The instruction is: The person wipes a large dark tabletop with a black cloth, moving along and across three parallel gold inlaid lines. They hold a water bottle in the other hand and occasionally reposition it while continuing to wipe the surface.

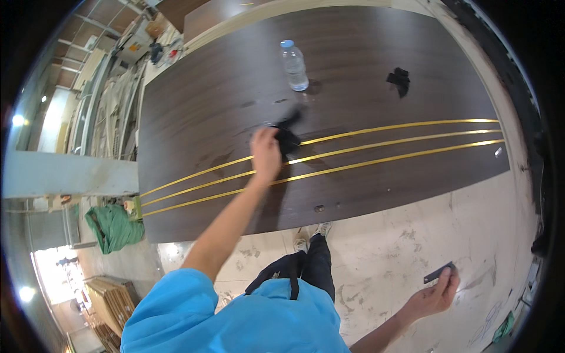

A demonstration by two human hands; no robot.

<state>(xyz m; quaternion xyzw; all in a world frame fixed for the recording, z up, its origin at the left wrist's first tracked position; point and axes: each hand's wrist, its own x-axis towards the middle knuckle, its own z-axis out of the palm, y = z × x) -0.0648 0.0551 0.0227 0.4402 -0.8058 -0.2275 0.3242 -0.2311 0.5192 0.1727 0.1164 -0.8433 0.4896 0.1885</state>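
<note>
Dark panel [365, 65] under blurry cloth [288, 141]

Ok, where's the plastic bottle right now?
In the head view's upper middle, the bottle is on the dark panel, left of the loose black cloth and beyond the left hand.

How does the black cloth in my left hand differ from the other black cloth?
The held cloth is in your left hand; the loose cloth lies untouched. The held cloth looks blurred; the loose cloth looks sharper. The held cloth is nearer you than the loose cloth. Both are black.
</note>
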